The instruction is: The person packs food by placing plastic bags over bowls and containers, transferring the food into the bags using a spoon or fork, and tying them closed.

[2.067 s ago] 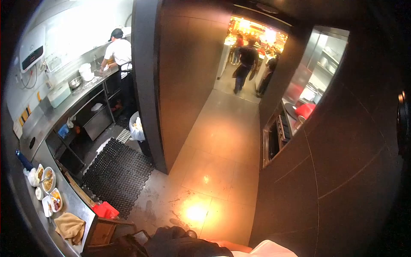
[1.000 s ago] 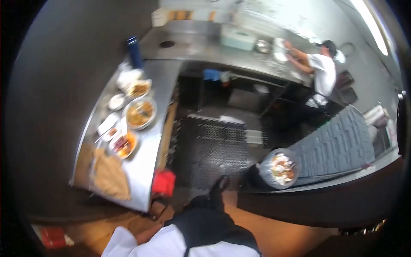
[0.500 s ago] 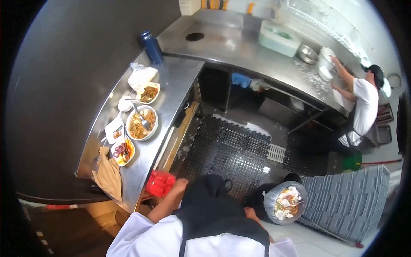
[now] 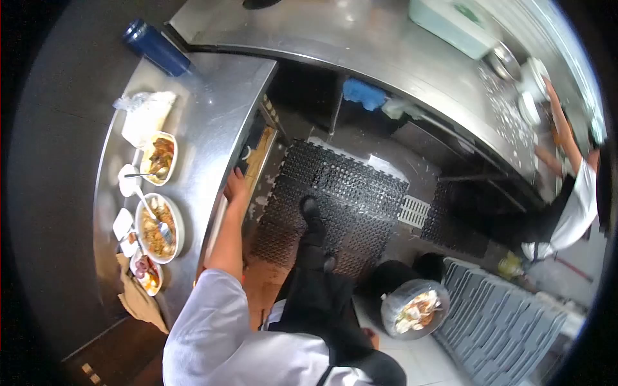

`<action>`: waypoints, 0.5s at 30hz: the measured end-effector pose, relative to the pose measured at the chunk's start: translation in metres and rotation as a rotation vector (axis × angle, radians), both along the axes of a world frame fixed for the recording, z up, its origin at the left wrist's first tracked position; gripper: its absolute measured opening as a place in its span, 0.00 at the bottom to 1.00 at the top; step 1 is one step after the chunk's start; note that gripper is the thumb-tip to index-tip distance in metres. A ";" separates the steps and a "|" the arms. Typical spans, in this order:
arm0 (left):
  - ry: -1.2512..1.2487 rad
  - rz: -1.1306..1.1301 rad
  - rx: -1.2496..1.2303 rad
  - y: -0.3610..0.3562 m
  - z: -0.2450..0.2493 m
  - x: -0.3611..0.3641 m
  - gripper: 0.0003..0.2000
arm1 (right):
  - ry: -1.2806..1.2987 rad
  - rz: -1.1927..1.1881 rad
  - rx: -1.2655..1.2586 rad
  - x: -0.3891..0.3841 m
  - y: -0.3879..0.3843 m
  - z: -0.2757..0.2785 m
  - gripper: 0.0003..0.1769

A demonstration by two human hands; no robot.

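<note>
My left hand point(image 4: 236, 186) reaches forward along the counter's right edge, at the opening of the shelf below. Its fingers are stretched out beside a dark object point(image 4: 246, 154) on that shelf, with nothing visible in them. My right hand point(image 4: 370, 336) hangs low by my apron, mostly covered by it, so its fingers are hidden. On the steel counter point(image 4: 215, 96) to my left stand a large bowl of food with a fork point(image 4: 162, 225), a dish of stew with a spoon point(image 4: 161, 157) and a smaller dish with red onion point(image 4: 147, 273).
A blue bottle point(image 4: 156, 48), a white bag point(image 4: 149, 116) and a brown cloth point(image 4: 138, 299) lie along the counter. A lined bin of food scraps point(image 4: 415, 312) stands right, beside grey crates point(image 4: 496, 321). A co-worker point(image 4: 573, 206) works at the far counter. Black mats point(image 4: 341, 199) cover the floor.
My left hand has moved forward from beside the red bag to farther along the shelf opening. The red bag is now hidden behind my arm. My view has shifted, and one foot is forward.
</note>
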State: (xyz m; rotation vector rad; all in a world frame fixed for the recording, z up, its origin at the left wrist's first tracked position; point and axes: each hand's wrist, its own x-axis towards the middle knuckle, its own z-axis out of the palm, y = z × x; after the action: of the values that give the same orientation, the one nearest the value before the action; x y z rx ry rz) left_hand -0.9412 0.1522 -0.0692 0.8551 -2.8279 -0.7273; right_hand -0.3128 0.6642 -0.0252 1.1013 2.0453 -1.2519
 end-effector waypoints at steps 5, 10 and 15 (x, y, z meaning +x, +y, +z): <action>-0.256 0.334 0.184 -0.044 -0.073 -0.052 0.14 | -0.260 0.345 0.026 -0.105 0.027 0.033 0.14; -0.167 0.647 0.393 -0.037 -0.072 -0.041 0.14 | -0.091 0.808 0.021 -0.246 0.030 0.048 0.14; 0.132 0.955 0.793 -0.030 -0.064 -0.026 0.14 | 0.031 0.561 -0.127 -0.376 0.008 0.066 0.14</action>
State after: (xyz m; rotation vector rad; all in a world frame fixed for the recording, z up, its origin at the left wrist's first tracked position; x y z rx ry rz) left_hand -0.9671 0.1220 -0.1333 1.9103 -1.5851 -1.5775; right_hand -0.6893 0.6725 0.0410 0.4020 2.0604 -1.0861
